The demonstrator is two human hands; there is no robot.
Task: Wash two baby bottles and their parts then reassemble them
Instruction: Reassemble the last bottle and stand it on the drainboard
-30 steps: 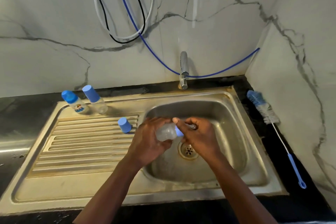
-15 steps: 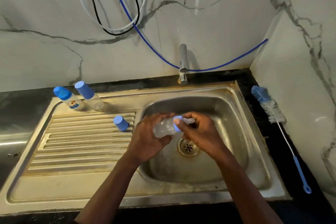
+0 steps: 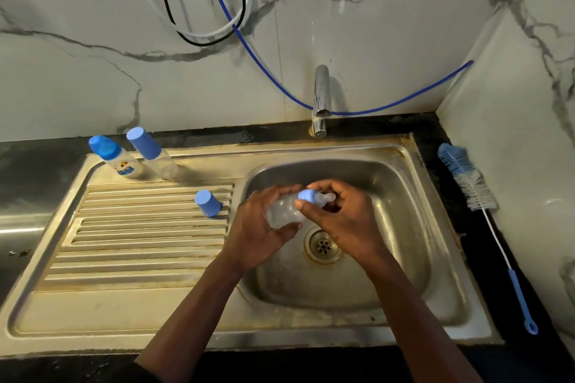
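Over the steel sink basin (image 3: 404,196) my left hand (image 3: 258,227) grips the clear body of a baby bottle (image 3: 284,210) held on its side. My right hand (image 3: 342,221) pinches the bottle's blue collar ring (image 3: 308,196), with the clear teat (image 3: 326,197) pointing right. A loose blue cap (image 3: 208,203) stands on the ribbed drainboard (image 3: 140,227). Two more capped bottles stand at the back left: one with a printed label (image 3: 116,160) and one plain clear one (image 3: 152,152).
A chrome tap (image 3: 320,99) rises behind the basin, no water running. The drain (image 3: 323,246) lies under my hands. A blue-and-white bottle brush (image 3: 476,196) lies on the dark counter at the right. Hoses and a cable hang on the marble wall.
The view has shifted slightly. My right hand's fingers have shifted on the blue collar, and the teat now shows more clearly. Both hands stay over the basin.
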